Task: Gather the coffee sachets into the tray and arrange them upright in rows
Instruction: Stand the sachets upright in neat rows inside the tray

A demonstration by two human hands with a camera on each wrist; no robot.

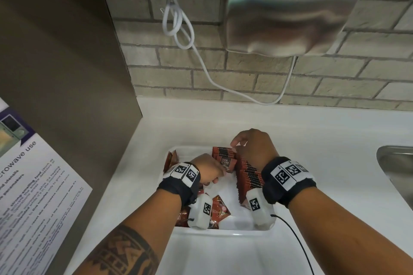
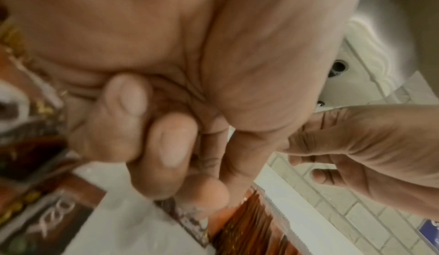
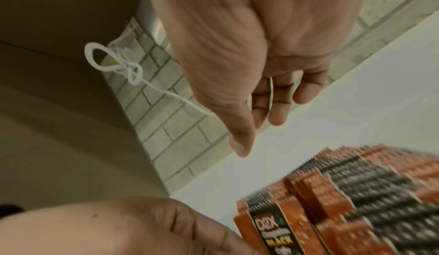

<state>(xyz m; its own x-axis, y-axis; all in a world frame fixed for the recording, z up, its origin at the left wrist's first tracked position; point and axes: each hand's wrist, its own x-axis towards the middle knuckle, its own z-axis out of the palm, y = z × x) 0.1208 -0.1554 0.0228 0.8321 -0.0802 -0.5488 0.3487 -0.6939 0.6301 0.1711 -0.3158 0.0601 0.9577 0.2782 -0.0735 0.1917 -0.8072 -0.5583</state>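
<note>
In the lower centre of the head view, a white tray sits on the white bench. A row of upright sachets stands along its right side, probably braced by the right hand, whose fingers curl over the far end without plainly gripping. The left hand, fingers curled at a sachet beside the row, seems to be feeding it in. Loose sachets lie flat at the tray's near left. The packets are rust-orange, black-banded, with serrated tops.
</note>
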